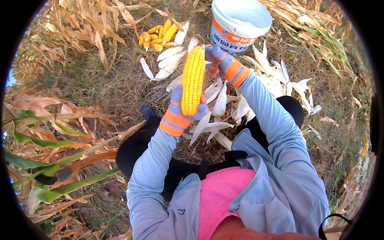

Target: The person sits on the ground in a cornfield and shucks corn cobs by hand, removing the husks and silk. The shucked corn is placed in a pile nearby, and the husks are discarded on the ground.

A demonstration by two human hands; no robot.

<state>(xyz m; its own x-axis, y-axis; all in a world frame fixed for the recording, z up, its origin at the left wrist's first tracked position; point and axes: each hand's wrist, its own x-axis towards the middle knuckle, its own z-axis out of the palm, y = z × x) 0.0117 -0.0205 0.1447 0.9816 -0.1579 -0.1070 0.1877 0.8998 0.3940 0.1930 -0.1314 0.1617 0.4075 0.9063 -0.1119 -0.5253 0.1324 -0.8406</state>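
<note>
My left hand (176, 108), in a grey and orange knitted glove, grips the lower end of a husked ear of corn (192, 79). The ear stands nearly upright in the view, its yellow kernels bare along the whole visible side. My right hand (216, 61), gloved alike, is beside the ear's upper end with fingers bent. Something brown and blurred shows at its fingers; whether it is corn silk or part of the glove, I cannot tell. Below the ear, pale corn husks (220, 100) lie scattered between my legs.
Several husked ears (160, 35) form a pile at the upper left of my hands, with husk-covered ears (169, 63) beside it. A white plastic bucket (241, 18) with a printed label stands beyond my right hand. Dry corn stalks (78, 150) reach in from the left.
</note>
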